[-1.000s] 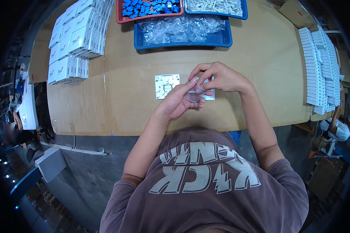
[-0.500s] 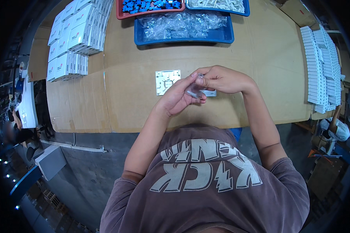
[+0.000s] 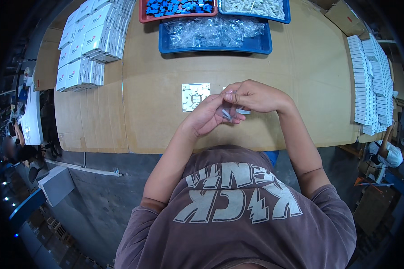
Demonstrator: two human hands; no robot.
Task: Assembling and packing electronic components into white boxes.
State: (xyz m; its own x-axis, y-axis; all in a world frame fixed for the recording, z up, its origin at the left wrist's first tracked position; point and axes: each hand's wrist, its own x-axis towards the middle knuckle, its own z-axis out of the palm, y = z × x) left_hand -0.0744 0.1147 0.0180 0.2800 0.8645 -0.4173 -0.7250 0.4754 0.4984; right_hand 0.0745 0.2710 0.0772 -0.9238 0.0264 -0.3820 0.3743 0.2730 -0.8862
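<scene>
A small clear plastic bag [image 3: 229,112], with a small pale piece showing in it, is held between my two hands. My left hand [image 3: 207,117] has its palm turned up beneath the bag, its fingers curled around it. From above, my right hand [image 3: 261,97] pinches the bag's upper edge between thumb and fingers. Left of the hands, a square whitish plate with cut-outs [image 3: 196,97] lies flat on the cardboard-covered table [image 3: 159,130]. A second pale flat item [image 3: 245,112] lies mostly hidden under my right hand.
Beyond my hands stand a blue tray [image 3: 215,51] of clear bags, a red tray [image 3: 179,18] of blue pieces and another blue tray [image 3: 260,17] of white pieces. White boxes are stacked left [image 3: 95,36] and right [image 3: 365,85]. Other people are at both sides.
The bag has turned in my hands, and the pale piece in it shows more plainly. My right-hand fingers have shifted slightly along its upper edge. The whole view has moved a little.
</scene>
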